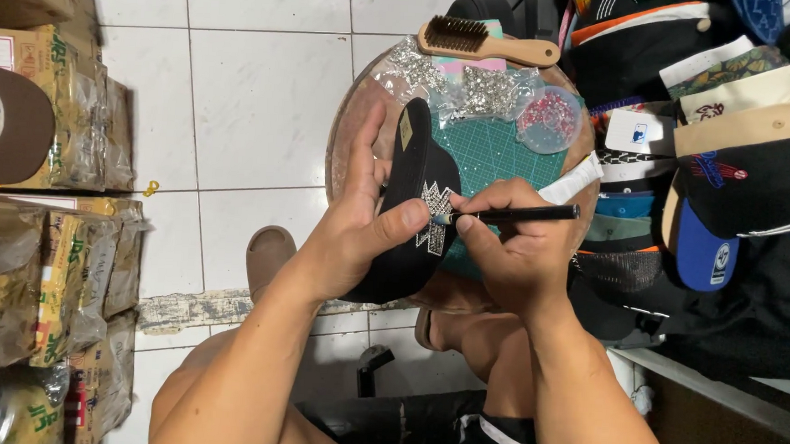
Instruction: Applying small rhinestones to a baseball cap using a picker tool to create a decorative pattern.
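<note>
Two hands: left hand (358, 233) holds one black cap (416, 173), right hand (512, 247) one pen tool (519, 214).

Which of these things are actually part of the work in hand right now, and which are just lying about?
In use:
- black cap, held by left hand
- black pen tool, in right hand
- green cutting mat
- bags of studs

Lying about:
- wooden brush
- piled caps
- wrapped boxes

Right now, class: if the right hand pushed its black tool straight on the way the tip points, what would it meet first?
The right hand would likely drive the black tool into the rhinestone design on the black cap, just short of the left thumb.
</note>
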